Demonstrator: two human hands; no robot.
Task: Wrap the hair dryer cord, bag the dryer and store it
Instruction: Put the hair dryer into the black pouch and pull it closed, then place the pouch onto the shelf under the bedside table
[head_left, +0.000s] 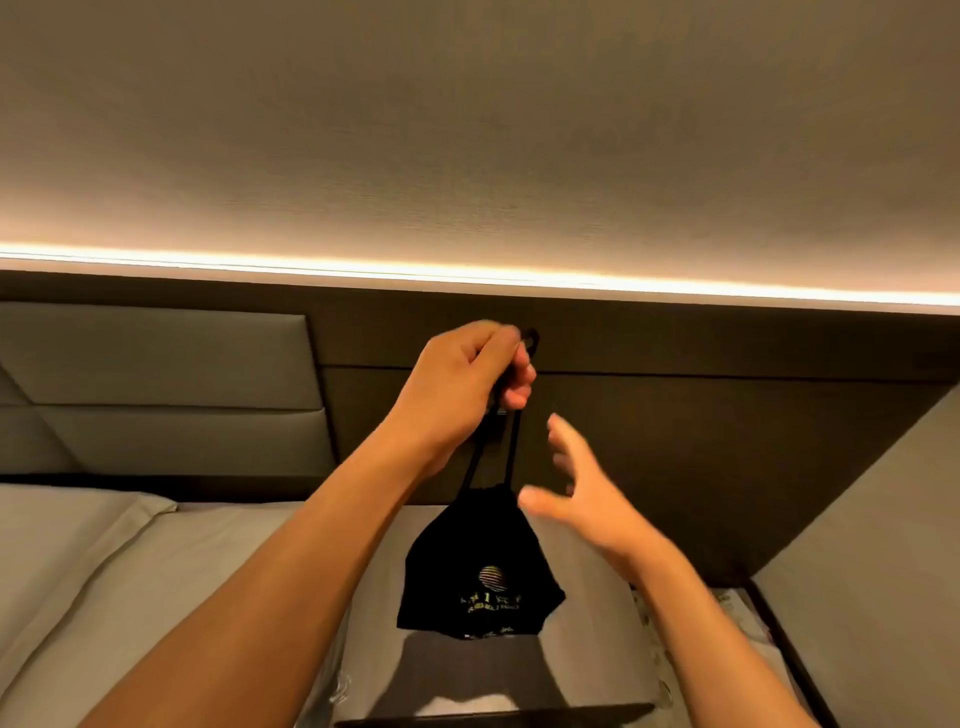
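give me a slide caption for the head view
Left hand holds a black drawstring bag by its cords near a wall hook; right hand open beside it.

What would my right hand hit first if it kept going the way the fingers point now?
Most likely the dark wall panel behind it. The right hand is open, pointing up and away, just right of the bag's cords. It's blurred, so depth is uncertain.

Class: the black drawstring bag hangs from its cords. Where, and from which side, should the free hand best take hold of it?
Probably the gathered neck of the bag, from the right: the right hand hovers open there, and the left hand already holds the cords above.
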